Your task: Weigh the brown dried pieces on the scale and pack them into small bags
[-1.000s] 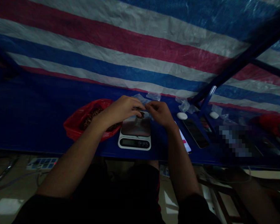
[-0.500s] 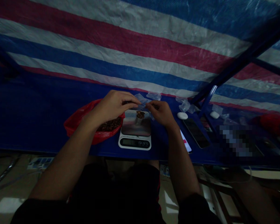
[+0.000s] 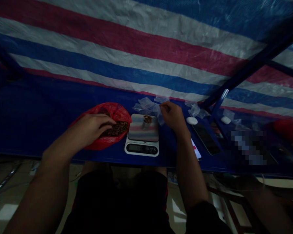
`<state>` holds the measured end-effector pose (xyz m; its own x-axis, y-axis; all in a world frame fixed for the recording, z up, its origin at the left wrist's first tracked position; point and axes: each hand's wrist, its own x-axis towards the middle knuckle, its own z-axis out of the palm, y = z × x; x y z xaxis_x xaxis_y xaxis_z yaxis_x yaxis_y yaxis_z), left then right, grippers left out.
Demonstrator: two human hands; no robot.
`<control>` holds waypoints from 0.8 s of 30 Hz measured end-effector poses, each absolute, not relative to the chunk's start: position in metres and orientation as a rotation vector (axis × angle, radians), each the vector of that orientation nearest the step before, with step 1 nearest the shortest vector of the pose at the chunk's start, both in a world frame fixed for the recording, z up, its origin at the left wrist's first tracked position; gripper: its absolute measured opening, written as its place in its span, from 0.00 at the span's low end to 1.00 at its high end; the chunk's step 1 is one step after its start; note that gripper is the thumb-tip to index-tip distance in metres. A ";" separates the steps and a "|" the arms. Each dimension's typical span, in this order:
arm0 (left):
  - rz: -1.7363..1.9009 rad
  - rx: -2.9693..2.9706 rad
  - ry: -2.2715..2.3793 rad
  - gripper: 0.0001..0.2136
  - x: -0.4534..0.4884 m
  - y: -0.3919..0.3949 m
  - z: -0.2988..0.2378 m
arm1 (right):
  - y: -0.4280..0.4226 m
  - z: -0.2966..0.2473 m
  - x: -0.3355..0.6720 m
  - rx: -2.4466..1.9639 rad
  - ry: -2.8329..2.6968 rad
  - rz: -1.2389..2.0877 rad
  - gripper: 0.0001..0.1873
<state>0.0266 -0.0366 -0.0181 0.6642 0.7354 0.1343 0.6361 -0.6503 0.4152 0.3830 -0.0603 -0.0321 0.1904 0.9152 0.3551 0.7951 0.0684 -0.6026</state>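
Observation:
My left hand (image 3: pixel 95 127) is over the red plastic bag (image 3: pixel 109 143), its fingers stretched out at the heap of small brown dried pieces (image 3: pixel 120 127). Beside the bag stands a white digital scale (image 3: pixel 143 133) with a shiny plate. A small cup (image 3: pixel 146 124) on the plate is heaped with the same brown pieces. Behind the scale's right corner, my right hand (image 3: pixel 172 113) is closed, pinching a clear plastic bag (image 3: pixel 161 119) that shows below its fingers. The scale's display is too dark to read.
More clear plastic bags (image 3: pixel 146 104) lie behind the scale. To the right are a white earbud case (image 3: pixel 191 121), a dark phone (image 3: pixel 207 139) and a lit phone (image 3: pixel 195 150). A blue metal frame post (image 3: pixel 218 100) rises there. Striped sheeting (image 3: pixel 127 48) hangs behind the blue table.
My left hand has come away from the clear bag, moving left and down to the brown pieces in the red bag. My right hand has shifted slightly right, still closed.

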 end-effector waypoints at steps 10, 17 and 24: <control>0.657 2.510 1.067 0.17 0.051 -0.053 -0.008 | -0.067 -0.049 0.401 -1.961 -1.893 0.072 0.27; 0.763 2.472 0.958 0.16 0.080 -0.044 -0.001 | -0.056 -0.064 0.414 -1.917 -1.816 0.158 0.15; 0.983 2.487 0.782 0.17 0.122 -0.018 0.014 | -0.051 -0.047 0.405 -1.600 -1.573 -0.031 0.16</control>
<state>0.1218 -0.0184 0.0144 0.6061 0.6083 0.5125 0.3628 -0.7848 0.5025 0.4050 -0.0509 -0.0474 0.2017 0.8008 0.5639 0.8225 0.1741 -0.5415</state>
